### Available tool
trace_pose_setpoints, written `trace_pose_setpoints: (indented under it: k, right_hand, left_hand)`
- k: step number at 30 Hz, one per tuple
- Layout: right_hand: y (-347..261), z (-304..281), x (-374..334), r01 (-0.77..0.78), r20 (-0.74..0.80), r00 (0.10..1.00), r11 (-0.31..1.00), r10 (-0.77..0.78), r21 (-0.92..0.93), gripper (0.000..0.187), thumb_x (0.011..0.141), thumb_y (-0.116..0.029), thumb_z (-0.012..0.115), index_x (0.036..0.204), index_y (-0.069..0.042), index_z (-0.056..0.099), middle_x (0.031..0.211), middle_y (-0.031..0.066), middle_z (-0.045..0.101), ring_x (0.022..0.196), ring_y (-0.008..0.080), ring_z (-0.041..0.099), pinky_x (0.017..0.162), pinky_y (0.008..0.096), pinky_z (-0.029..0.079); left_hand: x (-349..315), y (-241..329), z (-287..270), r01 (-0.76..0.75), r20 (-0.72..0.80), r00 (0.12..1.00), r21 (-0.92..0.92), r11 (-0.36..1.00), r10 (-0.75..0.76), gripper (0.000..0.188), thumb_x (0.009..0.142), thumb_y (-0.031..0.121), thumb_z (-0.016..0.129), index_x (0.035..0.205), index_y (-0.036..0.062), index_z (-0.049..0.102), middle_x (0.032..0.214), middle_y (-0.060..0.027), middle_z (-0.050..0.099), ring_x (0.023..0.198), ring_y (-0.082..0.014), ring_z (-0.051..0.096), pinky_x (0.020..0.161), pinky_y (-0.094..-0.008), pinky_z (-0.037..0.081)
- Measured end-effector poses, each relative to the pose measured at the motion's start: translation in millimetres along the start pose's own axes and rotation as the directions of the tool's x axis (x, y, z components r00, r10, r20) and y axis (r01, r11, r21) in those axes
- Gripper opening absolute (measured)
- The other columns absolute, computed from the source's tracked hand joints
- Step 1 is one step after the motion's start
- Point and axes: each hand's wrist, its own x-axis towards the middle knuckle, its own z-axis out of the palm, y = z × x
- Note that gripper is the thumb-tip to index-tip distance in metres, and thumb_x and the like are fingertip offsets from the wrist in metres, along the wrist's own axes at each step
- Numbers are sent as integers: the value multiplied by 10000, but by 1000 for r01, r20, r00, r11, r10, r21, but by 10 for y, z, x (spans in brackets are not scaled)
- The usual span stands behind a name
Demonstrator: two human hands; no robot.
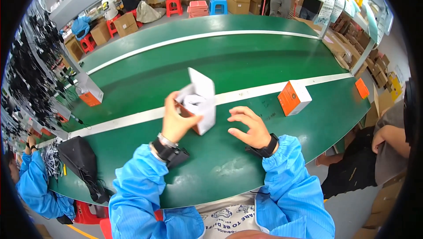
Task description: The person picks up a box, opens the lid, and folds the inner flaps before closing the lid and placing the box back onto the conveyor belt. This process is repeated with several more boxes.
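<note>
My left hand [176, 118] is closed round the side of a small white and orange carton [207, 118], which stands at the white strip with its lid flap raised. Something white shows inside the carton, too unclear to name. To the right of it my right hand [251, 126] hovers with fingers spread, holding nothing and apart from the carton. Another white and orange box [294, 98] stands closed on the green table [233, 164], beyond my right hand.
Bundles of black cables [33, 58] hang at the left. A black bag [81, 159] lies on the table near a co-worker's blue sleeve [37, 186]. One carton [90, 91] stands far left; an orange piece [361, 88] lies far right. Another person [392, 142] is at the right.
</note>
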Motion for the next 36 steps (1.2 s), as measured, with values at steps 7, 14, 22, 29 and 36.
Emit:
trace_pose_setpoints:
  k: [7, 14, 22, 29, 36]
  right_hand:
    - [12, -36, -99, -103, -36, 994, 990, 107, 100, 467, 637, -112, 709, 1034, -37, 473, 1187, 135, 393, 1108, 246, 398, 916, 368, 334]
    - [127, -33, -75, -192, -45, 977, 948, 210, 255, 377, 648, -99, 697, 959, -28, 496, 1204, 145, 380, 1113, 250, 391, 942, 372, 302]
    - [214, -19, -66, -35, 13, 999, 977, 33, 209, 319, 679, -91, 668, 952, -36, 513, 1192, 138, 398, 1106, 274, 406, 939, 379, 304]
    - [130, 54, -66, -6, -113, 992, 915, 56, 403, 285, 694, -113, 652, 937, -49, 518, 1159, 138, 443, 1110, 290, 407, 923, 391, 310]
    - [172, -67, -21, 63, 44, 996, 986, -71, 156, 310, 683, -151, 656, 942, -49, 519, 1110, 148, 485, 1109, 295, 407, 916, 388, 316]
  left_hand:
    - [-448, 182, 471, -150, 33, 988, 50, 987, 148, 541, 609, 156, 722, 1036, 15, 420, 1130, -147, 375, 1021, -235, 429, 830, -311, 390]
    - [-311, -66, 535, 6, 186, 977, -519, 855, 106, 280, 736, 31, 574, 999, 47, 478, 1174, -118, 390, 1096, -224, 405, 894, -339, 357]
    - [-297, 36, 615, 17, 107, 992, -654, 756, 71, 331, 721, -62, 521, 1027, 59, 486, 1150, -83, 427, 1096, -215, 412, 951, -357, 307]
    - [-238, -73, 473, -158, 176, 947, -472, 867, 269, 303, 644, -51, 594, 913, 66, 517, 1068, -84, 463, 1088, -243, 417, 927, -351, 324]
    - [-215, -26, 458, -346, 225, 874, -336, 876, 431, 310, 622, -18, 639, 898, 66, 527, 1019, -73, 487, 1075, -262, 422, 907, -364, 338]
